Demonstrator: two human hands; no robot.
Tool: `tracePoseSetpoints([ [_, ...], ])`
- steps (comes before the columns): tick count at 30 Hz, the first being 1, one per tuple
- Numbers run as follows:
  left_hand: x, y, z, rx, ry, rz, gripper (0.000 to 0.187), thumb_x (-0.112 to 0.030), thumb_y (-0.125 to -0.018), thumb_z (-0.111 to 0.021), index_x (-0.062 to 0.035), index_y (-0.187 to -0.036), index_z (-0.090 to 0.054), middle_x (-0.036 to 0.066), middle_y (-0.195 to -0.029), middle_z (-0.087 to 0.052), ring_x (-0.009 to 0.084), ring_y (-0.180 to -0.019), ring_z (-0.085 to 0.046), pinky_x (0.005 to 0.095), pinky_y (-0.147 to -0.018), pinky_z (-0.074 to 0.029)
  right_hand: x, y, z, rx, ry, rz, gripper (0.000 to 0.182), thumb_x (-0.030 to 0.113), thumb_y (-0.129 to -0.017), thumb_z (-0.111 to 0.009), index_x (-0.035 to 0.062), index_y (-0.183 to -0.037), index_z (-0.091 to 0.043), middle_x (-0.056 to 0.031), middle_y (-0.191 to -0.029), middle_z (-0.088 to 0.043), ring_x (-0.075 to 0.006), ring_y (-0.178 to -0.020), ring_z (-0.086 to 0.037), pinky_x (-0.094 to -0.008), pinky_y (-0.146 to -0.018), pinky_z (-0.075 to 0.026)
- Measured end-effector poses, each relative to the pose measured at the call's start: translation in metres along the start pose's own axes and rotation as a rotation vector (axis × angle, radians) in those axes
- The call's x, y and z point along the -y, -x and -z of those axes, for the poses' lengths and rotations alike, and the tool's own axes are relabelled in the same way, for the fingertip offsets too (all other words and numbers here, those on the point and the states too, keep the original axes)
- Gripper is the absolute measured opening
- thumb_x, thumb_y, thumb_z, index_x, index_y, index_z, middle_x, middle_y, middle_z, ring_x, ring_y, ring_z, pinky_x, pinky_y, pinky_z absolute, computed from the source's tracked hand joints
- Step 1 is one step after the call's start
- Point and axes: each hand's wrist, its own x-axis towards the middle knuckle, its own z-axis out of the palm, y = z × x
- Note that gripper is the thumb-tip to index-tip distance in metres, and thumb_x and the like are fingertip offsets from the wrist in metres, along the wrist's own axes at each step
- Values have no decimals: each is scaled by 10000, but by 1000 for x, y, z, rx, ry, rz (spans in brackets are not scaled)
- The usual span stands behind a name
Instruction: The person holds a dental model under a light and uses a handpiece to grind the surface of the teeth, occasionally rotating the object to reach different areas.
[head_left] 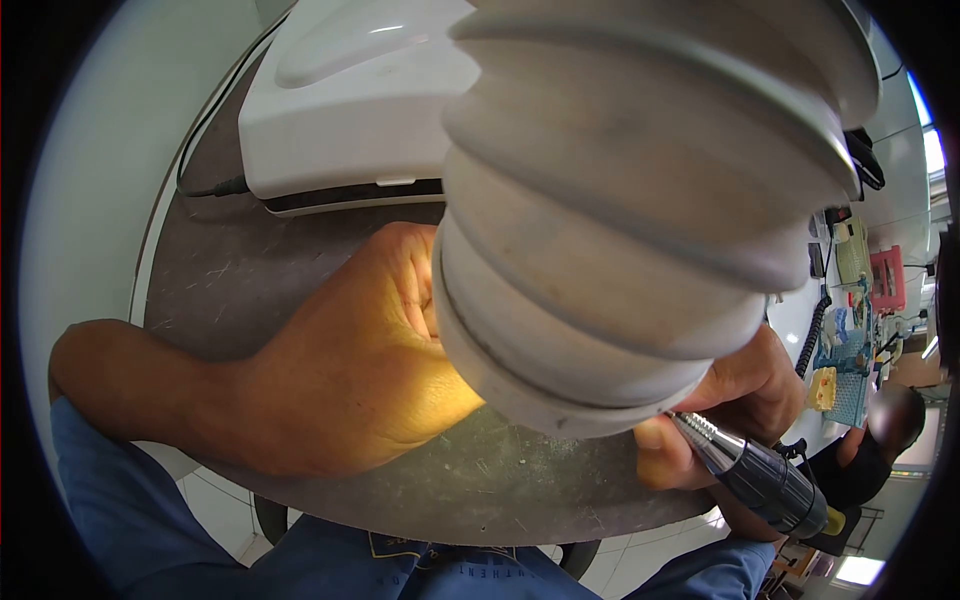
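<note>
My right hand (757, 385) grips a rotary handpiece (765, 485), dark and silver with a yellowish end, slanting down to the right. Its working tip is hidden behind a wide ribbed white hose (600, 230) that hangs close to the camera. My left hand (370, 370) is closed, with the back of the hand facing me and yellow light on its lower edge. The hose covers most of its fingers, so anything it holds is out of sight. Both hands are over the dark scratched tabletop (240, 270), on either side of the hose mouth.
A white machine (340, 140) with a black lower band stands at the back left, a black cable (185, 165) running from it. At right are a blue basket (850, 395), a pink-red frame (887, 278), a yellow dental model (822, 388) and a seated person (850, 470).
</note>
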Motion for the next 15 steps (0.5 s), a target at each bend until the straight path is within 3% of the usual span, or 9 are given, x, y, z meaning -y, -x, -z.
tracePoseSetpoints([
  [1, 0, 0, 0, -19, -14, -8, 278, 41, -810, -637, 19, -1082, -585, 36, -1012, -679, 57, -924, -595, 236, -812, -474, 2, 2, 2, 0, 1, 0, 301, -99, -630, -781, 7, -869, -632, -148, -758, -665, -319, -840, -703, -401, -784, -573],
  [3, 5, -1, 6, 15, -46, -49, 268, 40, -807, -638, 18, -1071, -591, 34, -1003, -681, 53, -918, -593, 234, -809, -472, 10, 8, 6, 106, 1, -194, 283, 92, -723, -809, 52, -913, -603, -210, -1115, -615, -287, -1095, -587, -457, -980, -406],
  [8, -4, 0, 2, -7, -76, -1, 247, 40, -799, -638, 16, -1042, -604, 30, -979, -684, 42, -900, -585, 228, -801, -466, 8, 6, 8, 147, 46, -147, 275, 86, -732, -799, 38, -912, -596, -210, -1078, -625, -280, -1046, -608, -441, -954, -425],
  [10, -15, 5, -1, -76, -166, 182, 251, 41, -792, -638, 18, -1040, -602, 24, -966, -681, 38, -886, -580, 229, -790, -464, 7, 7, 6, 141, 46, -120, 276, 84, -732, -799, 34, -911, -596, -210, -1060, -630, -275, -1026, -616, -435, -943, -432],
  [15, -16, 3, 3, -4, -157, 75, 247, 37, -793, -637, 20, -1036, -598, 22, -953, -677, 35, -877, -574, 230, -776, -461, 8, 6, 6, 127, 70, -119, 282, 95, -737, -801, 38, -895, -575, -199, -1013, -643, -254, -989, -627, -406, -909, -455],
])
